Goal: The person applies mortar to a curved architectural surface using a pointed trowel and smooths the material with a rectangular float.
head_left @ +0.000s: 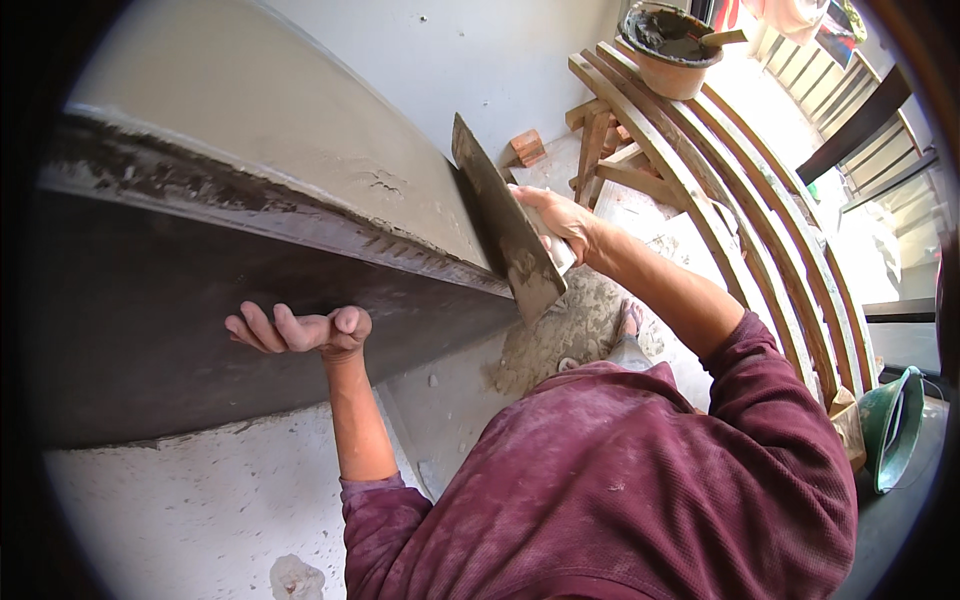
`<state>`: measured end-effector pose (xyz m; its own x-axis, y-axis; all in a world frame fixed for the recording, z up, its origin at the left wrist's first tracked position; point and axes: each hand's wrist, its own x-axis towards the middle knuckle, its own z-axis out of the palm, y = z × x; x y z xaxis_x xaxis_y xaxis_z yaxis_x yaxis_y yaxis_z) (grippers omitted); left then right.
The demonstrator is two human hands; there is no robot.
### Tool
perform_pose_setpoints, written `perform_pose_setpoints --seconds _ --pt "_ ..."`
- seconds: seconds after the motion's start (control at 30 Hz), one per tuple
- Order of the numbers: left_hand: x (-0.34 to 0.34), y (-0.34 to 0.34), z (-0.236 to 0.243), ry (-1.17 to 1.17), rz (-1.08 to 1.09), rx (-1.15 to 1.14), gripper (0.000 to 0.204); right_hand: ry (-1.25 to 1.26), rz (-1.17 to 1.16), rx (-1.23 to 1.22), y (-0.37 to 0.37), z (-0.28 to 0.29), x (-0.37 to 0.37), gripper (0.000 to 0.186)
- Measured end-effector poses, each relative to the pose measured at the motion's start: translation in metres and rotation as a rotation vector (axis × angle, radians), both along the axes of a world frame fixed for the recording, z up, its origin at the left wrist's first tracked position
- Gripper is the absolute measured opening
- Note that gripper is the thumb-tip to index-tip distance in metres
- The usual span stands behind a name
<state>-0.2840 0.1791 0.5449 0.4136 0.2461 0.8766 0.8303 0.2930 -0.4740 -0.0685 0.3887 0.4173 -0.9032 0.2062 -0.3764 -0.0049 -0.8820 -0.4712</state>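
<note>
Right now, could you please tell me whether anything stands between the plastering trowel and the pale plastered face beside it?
Nothing visible does: the plastering trowel, in the right hand, is tilted beside the pale plastered face, with only a dark shadow between. Whether they touch, I cannot tell.

pale wall [520, 60], mortar-spattered floor [567, 158], wooden trestle [672, 155]; sunlit railing [858, 85] right.
</note>
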Motion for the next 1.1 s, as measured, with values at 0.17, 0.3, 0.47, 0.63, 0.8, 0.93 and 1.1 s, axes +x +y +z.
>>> perform_pose_setpoints --seconds 0.17,0.3,0.47,0.63,0.8,0.93,1.1 --pt "0.002 -0.002 -0.001 -0.023 0.048 0.008 0.062 0.032 -0.003 -0.076 -0.013 0.056 0.010 0.029" --pt "0.006 0.000 0.000 -0.054 0.034 0.004 0.062 0.103 0.059 0.003 -0.016 0.094 0.019 0.033" --pt "0.008 -0.002 -0.002 -0.079 0.044 0.018 0.062 0.145 0.007 0.070 -0.023 0.146 0.021 0.031" --pt "0.007 0.000 0.000 -0.088 0.023 0.056 0.060 0.224 -0.010 0.128 -0.023 0.190 0.020 0.031" --pt "0.007 0.004 -0.009 -0.142 -0.008 0.075 0.059 0.278 -0.036 0.173 -0.019 0.214 0.019 0.031" --pt "0.007 -0.007 -0.011 -0.161 0.015 0.072 0.061 0.394 -0.038 0.331 -0.020 0.239 0.012 0.035" --pt "0.030 0.047 -0.008 -0.217 -0.119 0.074 0.065 0.824 -0.082 0.785 0.021 0.308 0.039 0.030"
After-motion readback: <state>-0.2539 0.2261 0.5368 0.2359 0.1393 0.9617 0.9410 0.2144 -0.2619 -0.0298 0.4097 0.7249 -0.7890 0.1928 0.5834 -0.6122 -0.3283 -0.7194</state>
